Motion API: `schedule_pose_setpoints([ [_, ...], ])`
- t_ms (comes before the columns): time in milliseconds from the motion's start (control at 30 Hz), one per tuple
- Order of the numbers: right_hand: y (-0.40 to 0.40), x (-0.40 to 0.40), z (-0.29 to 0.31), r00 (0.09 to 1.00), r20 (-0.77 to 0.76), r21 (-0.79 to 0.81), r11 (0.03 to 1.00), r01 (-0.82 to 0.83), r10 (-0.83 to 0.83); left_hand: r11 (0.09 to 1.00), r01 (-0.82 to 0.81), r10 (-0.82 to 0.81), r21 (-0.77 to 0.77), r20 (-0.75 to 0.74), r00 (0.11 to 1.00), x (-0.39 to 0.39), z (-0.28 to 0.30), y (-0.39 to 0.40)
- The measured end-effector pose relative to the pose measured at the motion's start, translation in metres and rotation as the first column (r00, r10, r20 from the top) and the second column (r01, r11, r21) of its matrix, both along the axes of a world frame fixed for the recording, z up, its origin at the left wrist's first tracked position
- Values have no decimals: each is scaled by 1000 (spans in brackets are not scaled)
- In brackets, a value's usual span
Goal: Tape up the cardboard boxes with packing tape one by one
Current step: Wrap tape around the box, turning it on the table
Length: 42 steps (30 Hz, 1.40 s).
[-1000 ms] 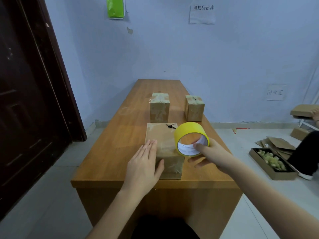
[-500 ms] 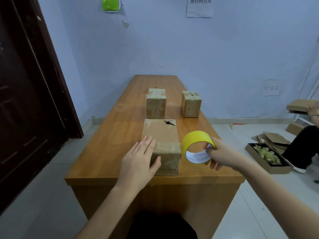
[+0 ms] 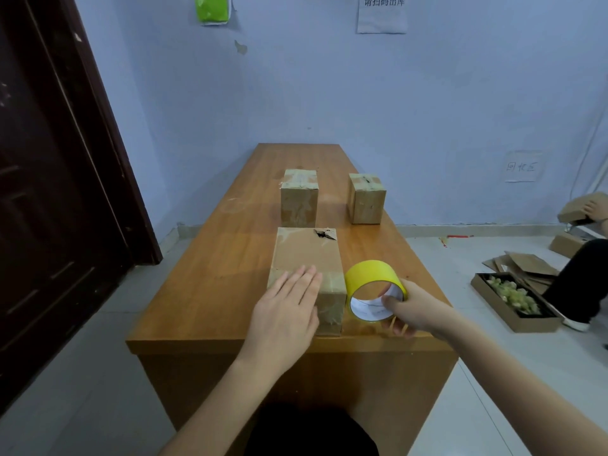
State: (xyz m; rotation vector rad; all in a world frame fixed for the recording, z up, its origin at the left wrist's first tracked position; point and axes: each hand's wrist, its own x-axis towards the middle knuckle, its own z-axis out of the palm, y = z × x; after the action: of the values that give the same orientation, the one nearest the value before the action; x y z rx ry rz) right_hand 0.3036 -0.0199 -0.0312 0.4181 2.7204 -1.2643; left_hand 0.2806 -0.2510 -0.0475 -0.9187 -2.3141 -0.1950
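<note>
We record the nearest cardboard box (image 3: 307, 268) at the counter's (image 3: 210, 291) near edge, our left hand (image 3: 286, 311) flat upon it, fingers straight. Our right hand (image 3: 416, 307) grips the yellow tape roll (image 3: 371, 278), just beside the box's right side. Two more boxes (image 3: 299, 197) stand farther back.

Yellow tape roll (image 3: 371, 274), brown cardboard boxes (image 3: 307, 255), orange-brown table (image 3: 210, 291), pale blue wall (image 3: 329, 93)

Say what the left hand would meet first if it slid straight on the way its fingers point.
Probably nothing soon: the left hand lies flat on the near box, fingers pointing up its bare top toward the torn far corner. Beyond, the left far box seems roughly in line; depth is unclear.
</note>
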Motion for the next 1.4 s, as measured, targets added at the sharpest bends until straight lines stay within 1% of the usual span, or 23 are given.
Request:
schedule_pose_setpoints([
  [167,1,0,0,1000,0,4,1000,6,-6,993,-82,80,81,31,996,-9,-4,-44],
  [267,-2,0,-2,1000,-9,10,1000,5,-5,992,-106,104,67,35,994,-8,-3,-59],
  [333,-3,0,-2,1000,-11,7,1000,5,-5,994,-94,93,59,13,996,-8,5,-50],
  [433,-2,0,0,1000,-19,27,999,17,-17,998,-38,40,-44,43,998,-10,18,-18],
  [500,-2,0,1,1000,-20,43,999,18,-17,988,46,-34,-146,82,996,-13,15,7],
  [567,-1,0,2,1000,-6,50,999,16,-15,970,80,-62,-230,85,994,-15,10,27],
  [633,2,3,0,1000,-3,57,998,16,-16,970,74,-56,-231,86,995,-17,7,34],
  [700,3,7,-4,999,-34,30,999,21,-20,977,77,-54,-198,117,992,-17,8,33],
  [733,2,8,-6,998,-53,-22,999,28,-29,980,84,-65,-181,112,992,-15,8,31],
  [800,-3,11,-11,994,-78,-210,976,55,-73,986,94,-80,-138,100,992,-10,11,28],
  [867,-9,12,-14,984,-105,-394,914,92,-144,993,103,-99,-53,75,992,-8,14,28],
  [933,-13,11,-14,971,-139,-529,844,95,-196,993,112,-115,48,71,991,-6,18,28],
  [1000,-18,9,-12,968,-151,-634,771,61,-201,981,115,-132,153,99,986,-6,23,30],
  [1033,-21,8,-10,970,-146,-661,749,51,-196,975,112,-137,193,120,983,-5,25,32],
  [1100,-28,6,-5,971,-126,-675,735,66,-203,961,102,-141,256,139,980,-4,30,36],
  [1200,-35,2,3,960,-190,-620,783,43,-204,951,91,-138,297,143,980,-2,32,40],
  [1300,-35,5,12,959,-258,-581,812,-60,-114,938,73,-143,339,185,972,-3,26,35],
  [1400,-32,6,18,958,-272,-490,870,-56,-91,920,40,-136,389,224,965,-3,18,25],
])
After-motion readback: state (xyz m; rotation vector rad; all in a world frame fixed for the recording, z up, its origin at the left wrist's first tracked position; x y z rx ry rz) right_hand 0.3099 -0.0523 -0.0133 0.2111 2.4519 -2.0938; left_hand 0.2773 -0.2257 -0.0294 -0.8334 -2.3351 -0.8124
